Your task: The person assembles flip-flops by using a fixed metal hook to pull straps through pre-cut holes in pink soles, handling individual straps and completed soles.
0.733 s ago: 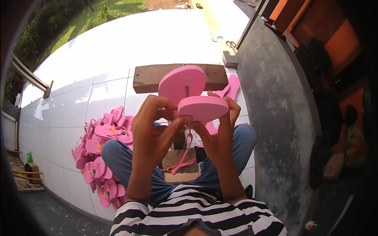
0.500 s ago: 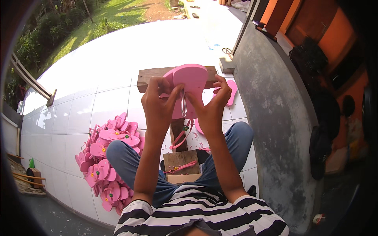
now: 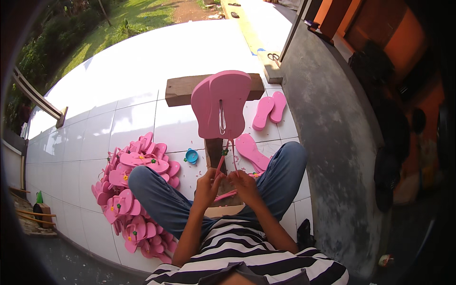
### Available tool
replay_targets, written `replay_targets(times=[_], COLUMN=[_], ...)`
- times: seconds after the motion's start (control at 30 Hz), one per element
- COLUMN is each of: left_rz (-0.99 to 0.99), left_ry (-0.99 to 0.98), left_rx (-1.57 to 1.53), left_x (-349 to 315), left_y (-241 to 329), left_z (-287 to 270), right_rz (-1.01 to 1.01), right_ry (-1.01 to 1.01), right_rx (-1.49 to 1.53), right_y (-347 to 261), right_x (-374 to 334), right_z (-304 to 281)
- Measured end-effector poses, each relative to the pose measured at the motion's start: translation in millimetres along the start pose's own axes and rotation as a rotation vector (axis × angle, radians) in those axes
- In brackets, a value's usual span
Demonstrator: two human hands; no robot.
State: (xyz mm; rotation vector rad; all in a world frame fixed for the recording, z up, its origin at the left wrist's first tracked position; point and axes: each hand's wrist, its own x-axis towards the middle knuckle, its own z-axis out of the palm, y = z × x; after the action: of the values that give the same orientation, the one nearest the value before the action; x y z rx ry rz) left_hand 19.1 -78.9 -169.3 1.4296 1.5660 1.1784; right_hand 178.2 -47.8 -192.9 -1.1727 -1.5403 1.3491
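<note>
A pair of pink flip-flop soles (image 3: pixel 236 90) stands upright, one overlapping the other, against a wooden crossbar (image 3: pixel 179 93). A thin metal wire loop (image 3: pixel 222 118) sticks out of the sole's face. From the lower edge of the soles hangs a pink strap (image 3: pixel 220 166) with a green flower (image 3: pixel 225 153) on it. My left hand (image 3: pixel 207 187) is closed with its fingers pinching one length of the strap. Close beside it, my right hand (image 3: pixel 246 186) is pinching the other length. The strap's tips are hidden by my fingers.
A heap of pink flip-flops (image 3: pixel 126 190) with flowers lies left of my knees. Near the right knee are a loose sole (image 3: pixel 251 151) and two more soles (image 3: pixel 270 110). A blue cup (image 3: pixel 191 156) sits on the tiles. Scissors (image 3: pixel 273 58) rest by the grey wall (image 3: pixel 327 142).
Both hands have let go of the sole's face by the wire loop and come down toward my lap, taking hold of the strap. The soles and wire loop stay at the crossbar.
</note>
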Motion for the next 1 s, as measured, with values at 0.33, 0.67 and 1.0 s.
replay_targets(times=[0.33,0.67,1.0], left_rz=[0.286,0.219,0.530], left_ry=[0.412,-0.206,0.329], left_rx=[-0.244,-0.772,-0.203], left_x=[32.6,54.4,107.5], left_y=[59.7,99.9,122.2], left_z=[-92.6,-34.6,-71.1], right_rz=[-0.150,-0.475,-0.432], right_ry=[-0.083,-0.178,0.042], right_rx=[-0.444,0.188,0.606], right_y=[-88.3,-159.2,-166.9], right_x=[10.0,46.2,67.6], right_z=[-100.6,-41.8,-13.2])
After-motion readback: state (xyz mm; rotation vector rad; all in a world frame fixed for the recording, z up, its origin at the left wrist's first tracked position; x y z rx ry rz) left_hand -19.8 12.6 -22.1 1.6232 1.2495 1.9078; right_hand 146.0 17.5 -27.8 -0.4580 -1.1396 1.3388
